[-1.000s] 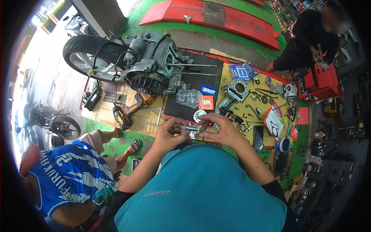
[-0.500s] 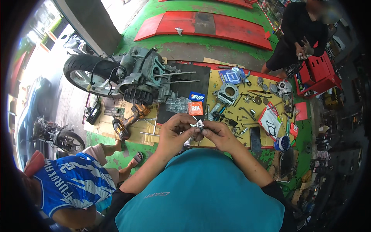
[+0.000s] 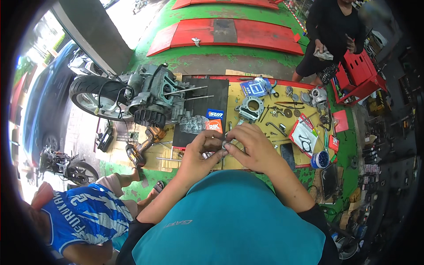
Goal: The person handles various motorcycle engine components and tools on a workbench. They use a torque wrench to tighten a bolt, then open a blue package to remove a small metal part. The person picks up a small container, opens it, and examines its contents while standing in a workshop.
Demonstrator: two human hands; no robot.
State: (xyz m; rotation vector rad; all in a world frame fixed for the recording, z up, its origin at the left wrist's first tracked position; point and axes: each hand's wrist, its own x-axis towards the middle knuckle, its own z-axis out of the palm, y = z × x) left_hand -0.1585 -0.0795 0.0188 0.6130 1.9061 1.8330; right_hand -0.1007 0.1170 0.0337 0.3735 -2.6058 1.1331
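My left hand (image 3: 201, 155) and my right hand (image 3: 253, 148) meet over the near edge of the workbench, fingertips pinched together. Between them is a small grey metal piece (image 3: 225, 145), mostly hidden by the fingers, so its kind does not show. Just beyond my left hand lie an orange box (image 3: 214, 125), a blue box (image 3: 215, 115) and a crumpled clear plastic bag (image 3: 194, 124) on a black mat (image 3: 202, 98). An engine cylinder (image 3: 251, 108) lies beyond my right hand, and a dark phone (image 3: 287, 155) rests to its right.
A motorcycle engine (image 3: 154, 95) with a rear wheel (image 3: 95, 92) stands on the left; a cordless impact driver (image 3: 145, 145) lies nearer. Several loose parts, a gasket pack (image 3: 304, 138) and a blue tub (image 3: 320, 159) are on the right. People stand at far right and lower left.
My right fingers have risen and curl over the metal piece, which now shows less. The view has shifted slightly. At far right, the person's hands have parted, one holding something pale and crumpled.
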